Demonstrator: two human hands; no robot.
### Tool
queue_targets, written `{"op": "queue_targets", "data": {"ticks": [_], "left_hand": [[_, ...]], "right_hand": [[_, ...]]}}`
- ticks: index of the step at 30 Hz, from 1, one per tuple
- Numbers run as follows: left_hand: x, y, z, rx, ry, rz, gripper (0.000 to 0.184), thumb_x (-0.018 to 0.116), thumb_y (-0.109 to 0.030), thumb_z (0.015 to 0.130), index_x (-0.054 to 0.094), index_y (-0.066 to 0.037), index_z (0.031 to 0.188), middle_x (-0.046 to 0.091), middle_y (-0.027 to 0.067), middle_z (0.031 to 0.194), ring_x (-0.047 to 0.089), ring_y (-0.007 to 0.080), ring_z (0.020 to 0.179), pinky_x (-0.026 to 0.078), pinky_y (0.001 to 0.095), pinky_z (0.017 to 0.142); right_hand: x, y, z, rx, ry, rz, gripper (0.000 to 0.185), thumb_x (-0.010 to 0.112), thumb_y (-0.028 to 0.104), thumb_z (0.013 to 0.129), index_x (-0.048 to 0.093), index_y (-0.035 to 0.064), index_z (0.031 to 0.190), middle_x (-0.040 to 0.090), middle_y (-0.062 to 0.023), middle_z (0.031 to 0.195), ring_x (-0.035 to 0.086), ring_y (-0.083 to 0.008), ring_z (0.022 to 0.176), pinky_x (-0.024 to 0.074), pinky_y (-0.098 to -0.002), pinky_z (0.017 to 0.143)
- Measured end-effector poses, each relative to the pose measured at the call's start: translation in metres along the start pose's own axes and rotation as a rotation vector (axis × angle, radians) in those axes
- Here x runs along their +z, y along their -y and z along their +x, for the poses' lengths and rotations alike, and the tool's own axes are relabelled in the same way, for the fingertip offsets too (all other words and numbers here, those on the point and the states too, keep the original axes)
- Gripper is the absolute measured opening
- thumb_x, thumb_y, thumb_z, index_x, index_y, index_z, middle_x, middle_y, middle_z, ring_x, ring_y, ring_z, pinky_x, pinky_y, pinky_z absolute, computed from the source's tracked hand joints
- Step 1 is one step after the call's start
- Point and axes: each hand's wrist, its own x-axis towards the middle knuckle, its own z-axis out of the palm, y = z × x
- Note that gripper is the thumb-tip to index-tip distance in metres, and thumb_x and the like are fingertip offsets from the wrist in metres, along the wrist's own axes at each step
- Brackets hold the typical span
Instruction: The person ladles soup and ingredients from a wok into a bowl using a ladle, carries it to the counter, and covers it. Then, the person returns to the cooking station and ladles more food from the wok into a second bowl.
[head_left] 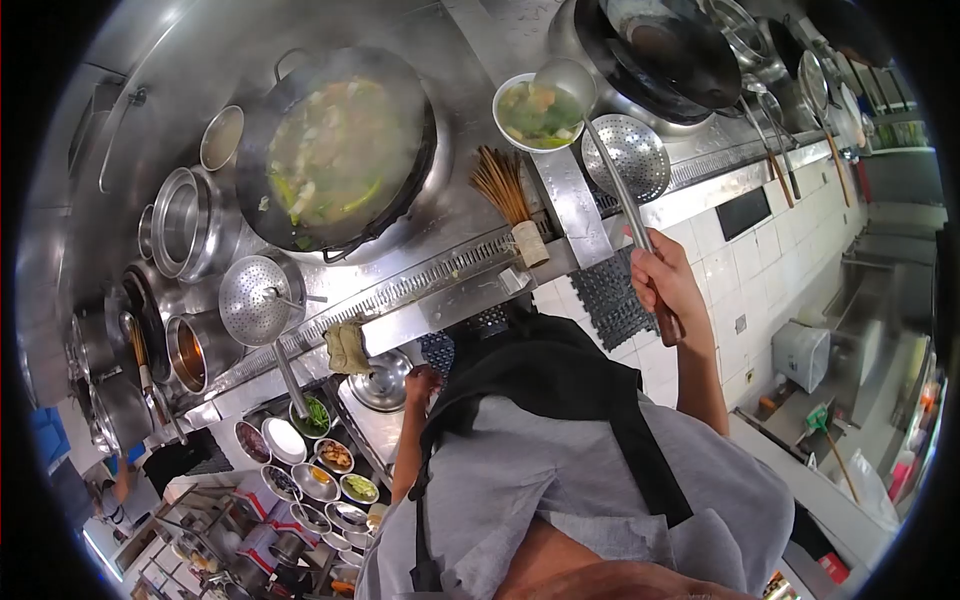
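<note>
Worktop [575, 195]: grey steel.
Right hand [669, 277]: I grasp long silver steel ladle [618, 175], head forward-left at round white bowl [498, 116].
Left hand [423, 381]: farther; grip indeterminable.

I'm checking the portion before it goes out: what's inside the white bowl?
The white bowl holds soup with green pieces and an orange-brown bit near the top. The ladle covers its upper right part, so what lies beneath can't be seen.
</note>
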Motion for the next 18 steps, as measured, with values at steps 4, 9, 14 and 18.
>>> {"op": "queue_targets", "data": {"ticks": [4,9,14,18], "left_hand": [[0.004,0.026,-0.001,0.012,-0.022,0.111,0.028,0.065,-0.017,0.093,0.062,0.001,0.114,0.069,0.0095,0.08,0.069,0.0196,0.063,0.053,0.0294,0.05],[0.013,0.029,-0.014,-0.058,-0.042,-0.122,0.029,0.064,-0.023,0.098,0.061,0.001,0.115,0.067,0.0093,0.081,0.068,0.0201,0.064,0.054,0.0287,0.049],[0.028,0.025,-0.014,-0.116,-0.148,-0.114,0.025,0.061,-0.02,0.1,0.061,0.0,0.116,0.067,0.0102,0.082,0.069,0.0212,0.065,0.058,0.0328,0.05],[0.037,0.019,-0.023,-0.086,-0.151,-0.026,0.019,0.057,-0.017,0.099,0.063,-0.002,0.109,0.066,0.0105,0.078,0.068,0.0221,0.061,0.058,0.0332,0.051]], "right_hand": [[-0.011,-0.004,0.006,-0.039,0.003,-0.117,0.03,0.057,0.013,0.102,0.056,0.0018,0.13,0.047,0.0009,0.069,0.043,-0.0062,0.044,0.0349,-0.0239,0.038],[-0.011,0.01,0.007,0.048,-0.018,0.209,0.038,0.052,0.018,0.107,0.053,0.0,0.14,0.042,0.0036,0.069,0.036,-0.0036,0.042,0.0317,-0.022,0.036],[-0.028,0.023,0.005,0.089,0.253,0.554,0.046,0.05,0.022,0.108,0.047,-0.0025,0.146,0.039,0.0057,0.068,0.037,0.0008,0.04,0.0297,-0.0171,0.032],[-0.021,0.021,0.018,0.142,0.567,0.76,0.05,0.046,0.018,0.108,0.038,-0.0052,0.152,0.043,0.0054,0.067,0.039,0.0002,0.037,0.0334,-0.0188,0.028]]}}
